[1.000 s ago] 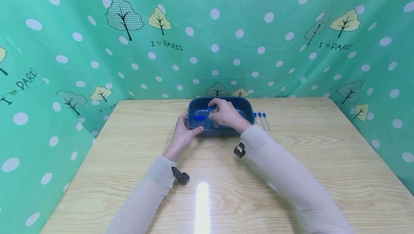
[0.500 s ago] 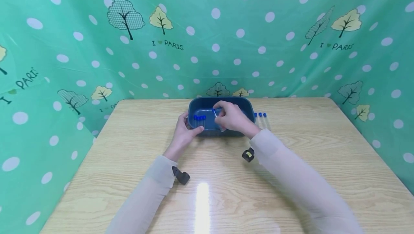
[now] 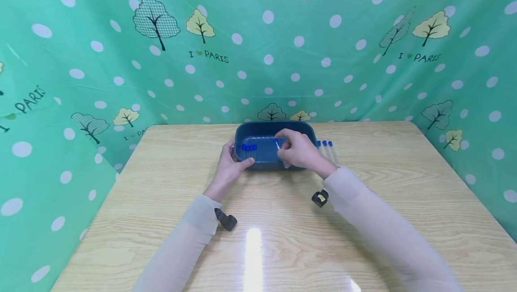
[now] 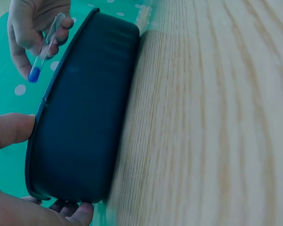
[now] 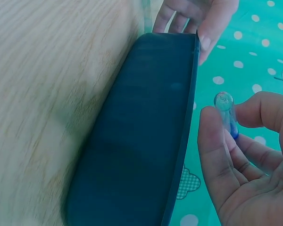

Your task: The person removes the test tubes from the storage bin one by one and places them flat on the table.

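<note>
Test tube (image 3: 278,145), head view: over middle of dk blue bin (image 3: 266,166), long axis slanted; blue cap points away from person & a bit L, clear end back twd person & R, near the front rim. In bin, L part: 4 capped tubes (image 3: 249,147) side by side in a row, caps twd far wall. Outside, just beside bin's R end: 3 more tubes (image 3: 329,153) lying on table (image 3: 181,171), caps also far side. R hand (image 3: 300,150) pinches the test tube; L hand (image 3: 232,164) grips bin's L front corner.

L wrist view: test tube aslant, cap end low, rounded clear end up, above bin rim in R hand's fingers. L thumb on rim, fingers round the end wall. Bin contents hidden by its side wall.

R wrist view: test tube foreshortened, rounded end twd cam, cap behind. Thumb & fingers nearly closed, just a tube's thickness btwn. L hand at bin's far end, thumb over rim.
</note>
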The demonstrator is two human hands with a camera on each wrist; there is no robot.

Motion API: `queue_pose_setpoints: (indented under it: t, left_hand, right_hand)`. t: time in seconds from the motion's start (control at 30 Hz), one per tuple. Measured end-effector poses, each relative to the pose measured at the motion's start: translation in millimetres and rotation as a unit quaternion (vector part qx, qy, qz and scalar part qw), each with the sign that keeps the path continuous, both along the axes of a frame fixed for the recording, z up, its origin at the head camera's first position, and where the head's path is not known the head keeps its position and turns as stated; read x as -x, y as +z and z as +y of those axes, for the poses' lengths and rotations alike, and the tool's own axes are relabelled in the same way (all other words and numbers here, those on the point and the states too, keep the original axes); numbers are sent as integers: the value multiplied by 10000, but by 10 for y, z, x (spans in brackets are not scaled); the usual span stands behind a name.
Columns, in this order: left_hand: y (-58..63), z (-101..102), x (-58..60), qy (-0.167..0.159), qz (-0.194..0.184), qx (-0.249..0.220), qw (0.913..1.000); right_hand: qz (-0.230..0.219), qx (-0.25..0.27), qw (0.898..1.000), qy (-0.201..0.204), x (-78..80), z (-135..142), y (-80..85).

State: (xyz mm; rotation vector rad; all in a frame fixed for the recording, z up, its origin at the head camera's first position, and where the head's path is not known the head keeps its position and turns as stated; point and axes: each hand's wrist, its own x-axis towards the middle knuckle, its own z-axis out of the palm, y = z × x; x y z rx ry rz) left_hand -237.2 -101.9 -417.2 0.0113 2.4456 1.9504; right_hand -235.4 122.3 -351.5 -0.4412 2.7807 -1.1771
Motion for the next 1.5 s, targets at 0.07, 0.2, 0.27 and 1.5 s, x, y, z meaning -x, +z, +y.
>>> queue_pose_setpoints:
  t: [0.07,0.2,0.27,1.5]
  left_hand:
    - [5,1,2,-2,22,-12,10000]
    - [14,5,4,22,19,9,10000]
    - [14,8,4,31,17,19,10000]
    - [21,9,-12,-6,-109,73,9999]
  right_hand:
    - [16,30,10000,-50,-8,35,-6]
    - [9,126,9999,-90,-28,103,-12]
    - [3,140,9998,-107,-42,135,-13]
    - [-114,-46,9982,-594,-183,878,-117]
